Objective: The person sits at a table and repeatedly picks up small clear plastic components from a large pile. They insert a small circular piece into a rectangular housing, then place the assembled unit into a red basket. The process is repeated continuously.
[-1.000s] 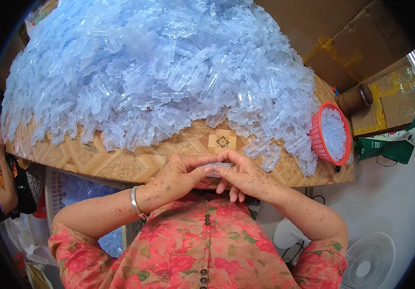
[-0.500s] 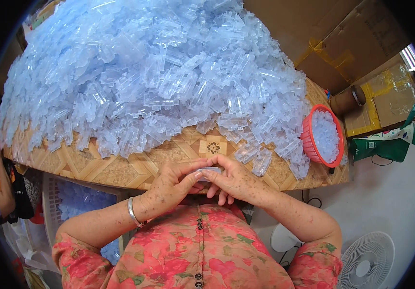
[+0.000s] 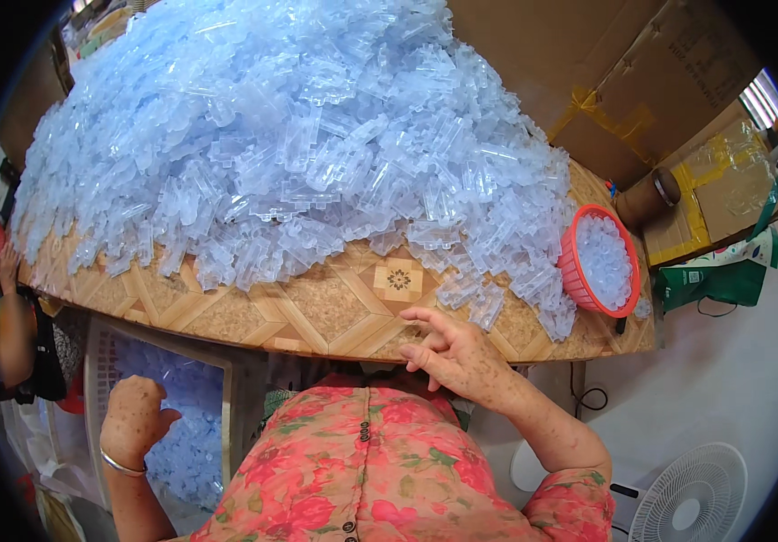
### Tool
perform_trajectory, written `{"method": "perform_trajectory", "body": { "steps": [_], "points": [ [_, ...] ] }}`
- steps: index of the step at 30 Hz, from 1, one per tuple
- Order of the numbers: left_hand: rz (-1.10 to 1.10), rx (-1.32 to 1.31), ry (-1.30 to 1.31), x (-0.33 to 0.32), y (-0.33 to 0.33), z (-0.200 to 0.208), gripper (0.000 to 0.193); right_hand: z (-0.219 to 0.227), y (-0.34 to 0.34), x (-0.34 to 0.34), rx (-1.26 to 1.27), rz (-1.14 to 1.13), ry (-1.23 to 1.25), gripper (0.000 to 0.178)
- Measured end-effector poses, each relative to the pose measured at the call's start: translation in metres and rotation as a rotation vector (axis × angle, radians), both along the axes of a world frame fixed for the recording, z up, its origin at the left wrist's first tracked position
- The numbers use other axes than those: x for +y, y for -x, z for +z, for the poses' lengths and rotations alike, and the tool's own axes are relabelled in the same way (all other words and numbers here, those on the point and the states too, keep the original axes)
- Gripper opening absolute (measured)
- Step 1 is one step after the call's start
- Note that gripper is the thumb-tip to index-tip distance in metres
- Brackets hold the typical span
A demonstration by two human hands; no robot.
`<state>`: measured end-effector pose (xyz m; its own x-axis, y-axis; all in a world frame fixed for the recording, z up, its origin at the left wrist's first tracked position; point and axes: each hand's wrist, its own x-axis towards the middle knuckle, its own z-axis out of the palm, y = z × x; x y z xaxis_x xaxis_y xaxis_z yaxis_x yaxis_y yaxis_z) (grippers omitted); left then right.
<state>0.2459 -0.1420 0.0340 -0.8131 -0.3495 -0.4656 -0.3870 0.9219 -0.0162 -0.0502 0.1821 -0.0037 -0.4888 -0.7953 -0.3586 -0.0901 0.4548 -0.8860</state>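
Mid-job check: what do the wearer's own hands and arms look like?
The left hand and right hand are ungloved. A silver bangle is worn on the left; none shows on the right. The right sleeve is roughly elbow-length, floral, pinkish-red with green leaves.

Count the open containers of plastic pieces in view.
2. The red basket is at the table's right end; the pale crate is below the table's front edge, at lower left, near the left hand. More may be hidden under the table.
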Motion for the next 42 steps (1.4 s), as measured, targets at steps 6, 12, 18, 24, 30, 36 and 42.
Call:
{"method": "perform_trajectory", "body": {
  "steps": [6,12,18,24,30,36,42],
  "points": [
    [-0.222,0.512,-0.638,0.039,0.094,-0.009,0.035,0.019,0.018,-0.008,0.21,-0.046,0.1,0.04],
    [-0.46,0.853,-0.978,0.098,0.208,-0.03,0.03,0.056,0.115,-0.025,0.725,-0.356,0.118,0.023],
    [-0.427,1.004,-1.233,0.144,0.28,-0.052,0.024,0.028,0.314,0.0,1.089,-0.297,-0.416,0.031],
    [-0.34,0.98,-1.27,0.141,0.285,-0.068,0.026,0.004,0.372,-0.025,1.094,-0.211,-0.829,0.038],
    [-0.336,0.952,-1.316,0.137,0.281,-0.073,0.027,-0.011,0.398,-0.028,0.996,-0.171,-0.9,0.039],
    [-0.264,1.019,-1.269,0.136,0.283,-0.073,0.026,0.028,0.335,0.003,1.309,-0.128,-0.582,0.042],
    [0.228,0.708,-1.739,0.13,0.279,-0.059,0.043,0.052,0.147,-0.005,1.53,0.099,0.0,0.037]
  ]
}}
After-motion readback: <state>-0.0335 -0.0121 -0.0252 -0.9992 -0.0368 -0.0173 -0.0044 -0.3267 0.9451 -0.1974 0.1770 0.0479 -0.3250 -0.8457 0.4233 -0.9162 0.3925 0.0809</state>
